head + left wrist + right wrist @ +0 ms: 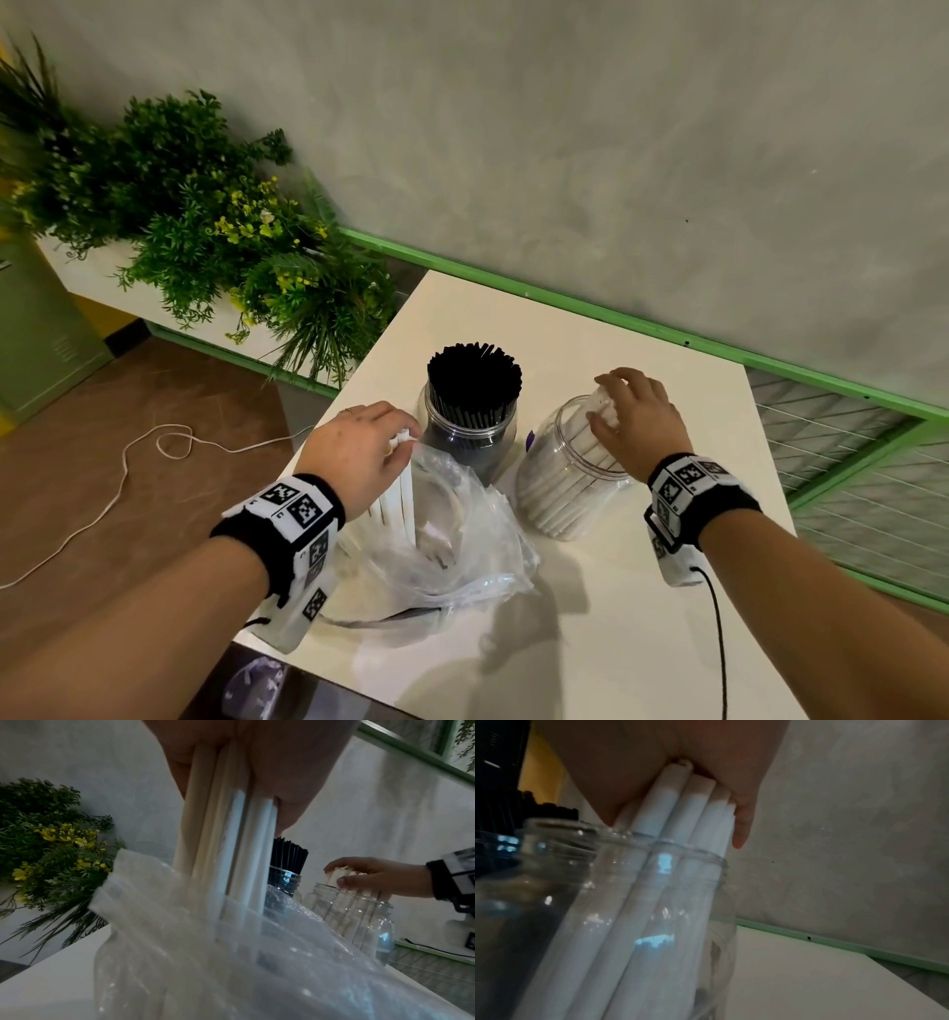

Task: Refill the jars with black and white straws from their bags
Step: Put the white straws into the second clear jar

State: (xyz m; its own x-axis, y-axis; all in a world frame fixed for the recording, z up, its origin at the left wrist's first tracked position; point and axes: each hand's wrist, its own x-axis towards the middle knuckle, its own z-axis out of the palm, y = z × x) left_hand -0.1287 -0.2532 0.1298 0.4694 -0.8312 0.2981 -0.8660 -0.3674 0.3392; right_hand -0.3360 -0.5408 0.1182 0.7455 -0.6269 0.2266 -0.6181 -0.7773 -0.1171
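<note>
On the white table (642, 606), my left hand (395, 437) grips a bunch of white straws (403, 483) whose lower ends are still inside a clear plastic bag (462, 534). From the left wrist, the same white straws (231, 845) run from my palm down into the bag (231, 963). Behind the bag, a clear jar (470, 442) is packed with black straws (475, 375). My right hand (611, 406) curls over the tops of the white straws (680, 811) standing in the second clear jar (565, 488), thumb on one side and fingers on the other.
Artificial plants (215, 226) stand off the table's left far corner. A grey wall with a green rail (590, 303) runs behind the table. A white cord (123, 462) lies on the brown floor. Something small and purple (530, 440) shows between the jars.
</note>
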